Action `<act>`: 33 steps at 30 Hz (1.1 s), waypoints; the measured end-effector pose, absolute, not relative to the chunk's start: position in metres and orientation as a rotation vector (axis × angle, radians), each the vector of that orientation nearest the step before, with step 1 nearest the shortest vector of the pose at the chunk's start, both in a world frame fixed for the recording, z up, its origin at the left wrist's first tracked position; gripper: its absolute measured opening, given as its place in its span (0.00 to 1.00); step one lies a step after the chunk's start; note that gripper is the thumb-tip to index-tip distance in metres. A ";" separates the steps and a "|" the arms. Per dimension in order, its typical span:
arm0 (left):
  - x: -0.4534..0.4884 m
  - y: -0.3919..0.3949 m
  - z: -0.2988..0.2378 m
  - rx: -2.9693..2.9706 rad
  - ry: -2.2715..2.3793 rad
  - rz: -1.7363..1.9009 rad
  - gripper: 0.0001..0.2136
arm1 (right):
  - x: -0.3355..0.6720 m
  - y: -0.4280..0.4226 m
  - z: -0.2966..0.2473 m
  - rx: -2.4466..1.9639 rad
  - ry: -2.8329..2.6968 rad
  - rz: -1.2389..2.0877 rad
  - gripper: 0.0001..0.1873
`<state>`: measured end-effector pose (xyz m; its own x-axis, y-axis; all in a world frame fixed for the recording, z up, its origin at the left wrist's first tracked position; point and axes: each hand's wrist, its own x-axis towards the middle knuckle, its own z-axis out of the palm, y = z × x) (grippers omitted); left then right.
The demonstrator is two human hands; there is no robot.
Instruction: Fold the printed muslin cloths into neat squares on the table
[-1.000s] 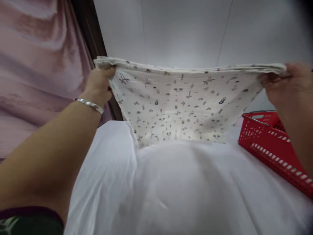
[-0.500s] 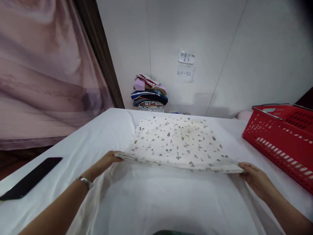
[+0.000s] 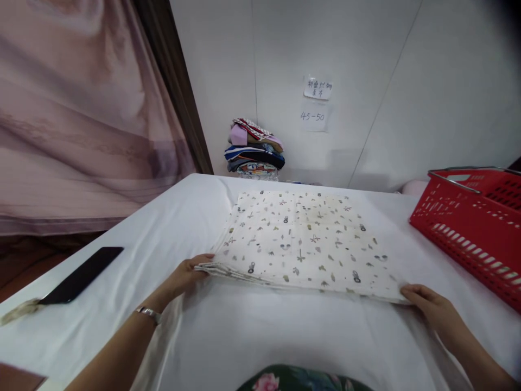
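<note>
A folded white cloth (image 3: 305, 239) with small grey and olive prints lies flat on the white-covered table (image 3: 171, 217). My left hand (image 3: 185, 274) pinches its near left corner, fingers closed on the layered edge. At the near right corner my right hand (image 3: 433, 309) grips the cloth, fingers curled at the edge. A silver bracelet (image 3: 147, 313) circles my left wrist.
A red plastic basket (image 3: 468, 222) stands at the right of the table. A black phone (image 3: 81, 274) lies near the left edge. A stack of folded clothes (image 3: 254, 149) sits against the back wall under two paper notes (image 3: 315, 103). A pink curtain (image 3: 81, 108) hangs at the left.
The cloth was held up in the air a second ago. Both hands have brought it down, and it now lies flat on the table with its near edge lowered.
</note>
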<state>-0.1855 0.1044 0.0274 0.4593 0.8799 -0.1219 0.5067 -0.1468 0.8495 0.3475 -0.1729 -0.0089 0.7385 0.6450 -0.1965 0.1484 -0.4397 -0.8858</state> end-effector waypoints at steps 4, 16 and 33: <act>-0.183 0.090 0.025 1.980 1.196 0.564 0.13 | 0.349 -0.179 -0.013 -2.128 -0.776 0.513 0.17; -0.129 0.028 0.011 2.867 1.040 0.507 0.22 | 0.318 -0.169 -0.005 -2.082 -1.755 -0.327 0.15; -0.016 0.015 -0.015 2.760 0.706 0.672 0.09 | 0.220 -0.079 -0.006 -1.668 -2.216 0.083 0.14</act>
